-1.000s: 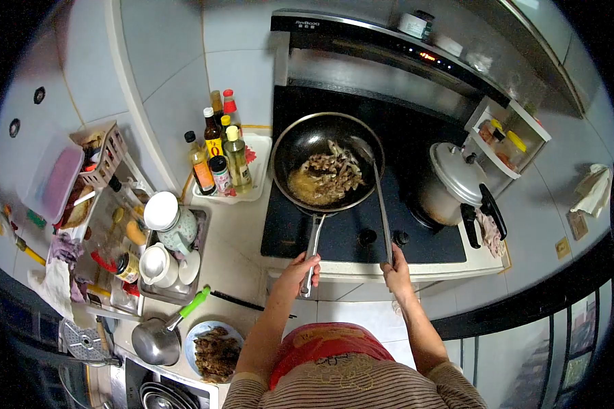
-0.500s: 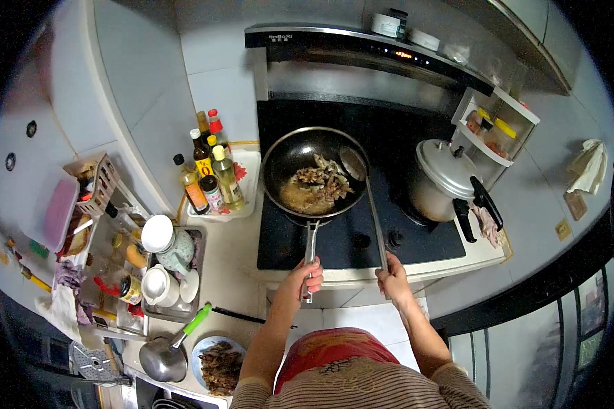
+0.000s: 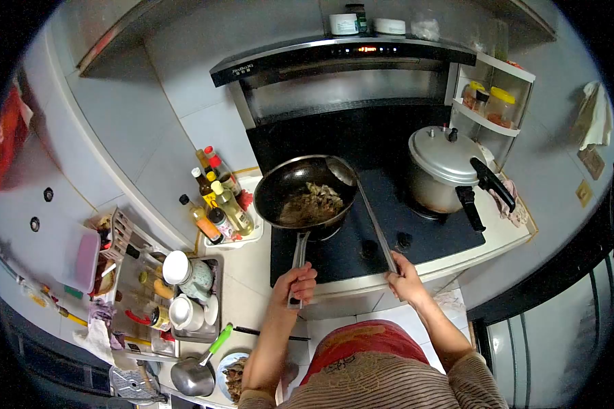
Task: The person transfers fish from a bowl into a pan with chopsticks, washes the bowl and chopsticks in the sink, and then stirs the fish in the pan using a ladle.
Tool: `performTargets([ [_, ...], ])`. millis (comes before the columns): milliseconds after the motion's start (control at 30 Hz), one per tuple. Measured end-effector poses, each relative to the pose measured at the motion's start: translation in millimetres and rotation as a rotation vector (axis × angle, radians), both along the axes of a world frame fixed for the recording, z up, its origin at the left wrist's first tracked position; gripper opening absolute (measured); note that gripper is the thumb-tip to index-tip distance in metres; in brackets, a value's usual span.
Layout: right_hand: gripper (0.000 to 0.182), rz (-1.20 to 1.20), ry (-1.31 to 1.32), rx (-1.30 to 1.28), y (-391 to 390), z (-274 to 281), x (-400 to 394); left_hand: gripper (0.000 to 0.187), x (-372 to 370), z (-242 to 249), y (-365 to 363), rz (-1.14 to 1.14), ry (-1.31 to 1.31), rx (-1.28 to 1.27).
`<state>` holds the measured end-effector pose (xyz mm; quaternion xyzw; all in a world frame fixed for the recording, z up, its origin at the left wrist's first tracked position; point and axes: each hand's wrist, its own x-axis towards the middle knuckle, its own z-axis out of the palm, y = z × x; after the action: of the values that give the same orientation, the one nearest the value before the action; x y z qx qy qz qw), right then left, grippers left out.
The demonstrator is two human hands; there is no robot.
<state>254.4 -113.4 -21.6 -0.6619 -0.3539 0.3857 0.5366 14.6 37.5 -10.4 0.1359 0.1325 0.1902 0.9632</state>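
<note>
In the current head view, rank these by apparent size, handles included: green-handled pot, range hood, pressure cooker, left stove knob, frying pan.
1. Range hood
2. Pressure cooker and frying pan: too alike to rank
3. Green-handled pot
4. Left stove knob

The plate at the bottom — partly hidden behind the left forearm — holds food too blurred to identify.
</note>
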Motion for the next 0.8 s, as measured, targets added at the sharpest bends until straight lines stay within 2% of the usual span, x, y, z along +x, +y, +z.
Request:
performTargets([
  [67,0.057,0.018,0.019,-0.002,0,0,1,0.012,-3,22,-10,0.078,0.071,-0.005],
  [133,0.058,0.041,0.032,-0.005,0,-2,1,0.004,-11,23,-12,0.093,0.122,0.028],
  [267,0.059,0.089,0.071,-0.041,0,-5,3,0.008,-18,37,-13,0.102,0.275,0.168],
  [333,0.060,0.097,0.097,-0.079,2,-4,2,0.003,-17,42,-15,0.113,0.322,0.178],
  [433,0.059,0.105,0.083,-0.049,3,-8,3,0.004,-16,42,-12,0.096,0.386,0.157],
  [500,0.059,0.112,0.072,-0.074,5,-12,5,0.004,-16,39,-10,0.074,0.397,0.155],
  [567,0.059,0.112,0.016,-0.077,7,-19,8,0.011,-17,36,-11,0.048,0.383,0.174],
  [667,0.059,0.108,-0.057,-0.050,10,-33,7,0.008,-15,37,-11,0.032,0.365,0.117],
  [800,0.059,0.131,-0.033,-0.031,11,-13,6,0.009,-11,41,-14,0.073,0.421,0.126],
])
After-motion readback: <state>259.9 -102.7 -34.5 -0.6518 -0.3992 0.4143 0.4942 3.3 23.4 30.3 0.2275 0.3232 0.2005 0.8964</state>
